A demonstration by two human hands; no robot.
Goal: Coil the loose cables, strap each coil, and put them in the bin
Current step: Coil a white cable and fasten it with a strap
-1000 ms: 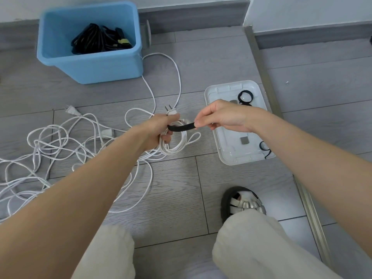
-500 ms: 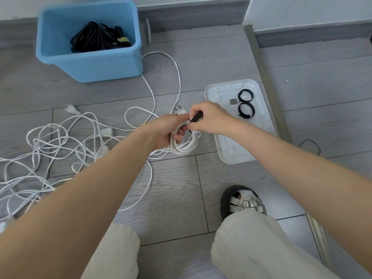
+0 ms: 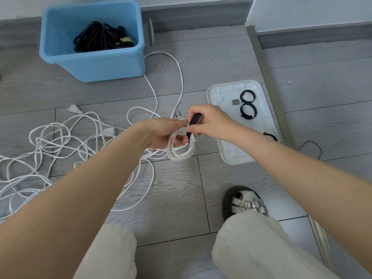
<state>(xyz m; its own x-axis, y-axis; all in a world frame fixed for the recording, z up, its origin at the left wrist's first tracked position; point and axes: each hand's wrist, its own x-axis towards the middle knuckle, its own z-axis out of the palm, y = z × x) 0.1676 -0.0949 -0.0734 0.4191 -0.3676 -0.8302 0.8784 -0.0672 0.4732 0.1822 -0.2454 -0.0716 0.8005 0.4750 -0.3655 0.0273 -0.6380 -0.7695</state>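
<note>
Hanging from left hand [image 3: 161,133]: white coil [image 3: 181,147].

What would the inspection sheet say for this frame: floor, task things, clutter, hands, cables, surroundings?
Surface: grey plank floor, with a metal strip running along its right side.
Job's things: white coil held up with a black strap across it; blue bin holding black cables; white tray with two looped straps.
Clutter: nothing seen.
Hands: left hand grips the coil; right hand pinches the strap.
Cables: loose white cables tangled at left; thin black wire at right.
Surroundings: grey skirting, white wall, sandalled foot.
</note>
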